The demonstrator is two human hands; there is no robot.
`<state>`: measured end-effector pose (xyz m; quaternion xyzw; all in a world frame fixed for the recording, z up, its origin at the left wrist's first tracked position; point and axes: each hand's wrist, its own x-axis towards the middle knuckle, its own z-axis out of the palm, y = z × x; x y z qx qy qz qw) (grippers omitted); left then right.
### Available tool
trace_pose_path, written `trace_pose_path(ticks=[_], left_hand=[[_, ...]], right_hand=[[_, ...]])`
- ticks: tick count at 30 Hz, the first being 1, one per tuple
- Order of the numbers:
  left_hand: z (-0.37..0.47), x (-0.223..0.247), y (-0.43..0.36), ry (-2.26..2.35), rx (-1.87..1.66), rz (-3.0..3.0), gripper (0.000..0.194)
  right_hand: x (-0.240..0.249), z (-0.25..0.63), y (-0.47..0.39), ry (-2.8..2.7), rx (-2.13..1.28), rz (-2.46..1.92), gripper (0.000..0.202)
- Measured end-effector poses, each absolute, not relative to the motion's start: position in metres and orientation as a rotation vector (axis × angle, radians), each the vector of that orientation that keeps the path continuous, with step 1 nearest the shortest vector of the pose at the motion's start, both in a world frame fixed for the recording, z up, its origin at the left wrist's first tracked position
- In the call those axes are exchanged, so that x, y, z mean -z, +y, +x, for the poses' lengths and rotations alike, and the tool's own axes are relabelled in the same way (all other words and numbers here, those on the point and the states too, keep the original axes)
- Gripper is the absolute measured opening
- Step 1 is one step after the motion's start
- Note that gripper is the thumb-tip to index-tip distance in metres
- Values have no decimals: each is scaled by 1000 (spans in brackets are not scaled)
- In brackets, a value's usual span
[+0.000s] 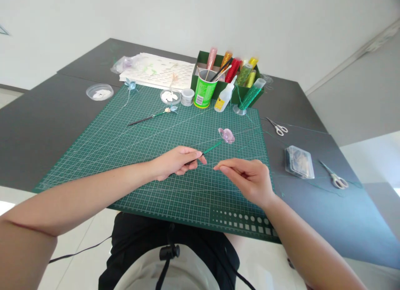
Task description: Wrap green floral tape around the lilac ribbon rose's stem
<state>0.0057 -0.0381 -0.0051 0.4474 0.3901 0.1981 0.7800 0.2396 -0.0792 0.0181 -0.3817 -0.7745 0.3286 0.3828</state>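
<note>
Table (pixel 34 127): black, the biggest thing in my view, carrying all the materials.
Cutting mat (pixel 103 144): green and gridded, spread below both hands.
Box (pixel 203 58): dark green, at the far edge of the mat, filled with coloured spools.
Right hand (pixel 246 175): thumb and fingertips pinched together over the mat, near the stem but apart from it; whether a fine strand sits in that pinch I can't tell from here.
Left hand (pixel 179 161): fingers closed around the stem's dark lower part, forefinger partly extended.
Green spool (pixel 251 96): leaning in front of the box, beside the glue bottle (pixel 220 102).
Flower (pixel 229 136): pale purple, at the far end of the stem, held out over the mat beyond the hands.
Stem (pixel 212 148): dark at the grip, green towards the flower; I'd judge the step in hand to be binding or finishing this length.
Thread (pixel 326 190): thin and green, trailing by the right-hand scissors (pixel 339 181); if a strand is in the pinch, I'd say the next move calls for light, even tension and a steady left hold, keeping the petals untouched.
</note>
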Motion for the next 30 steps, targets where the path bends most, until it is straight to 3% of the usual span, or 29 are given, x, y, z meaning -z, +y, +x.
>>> trace_pose_path(ticks=[9,13,21,30], left_hand=[[3,2,-35,790,-315,939,31],[4,2,-35,815,-308,963,21],[8,5,-48,746,-125,1423,21],[8,-2,-55,667,-30,1559,20]], right_hand=[[-25,253,-79,-1906,-856,-919,15],[-23,255,-78,-1912,-891,-890,15],[-30,256,-82,-1808,-878,-997,19],[-17,250,-66,-1821,-859,-1171,15]])
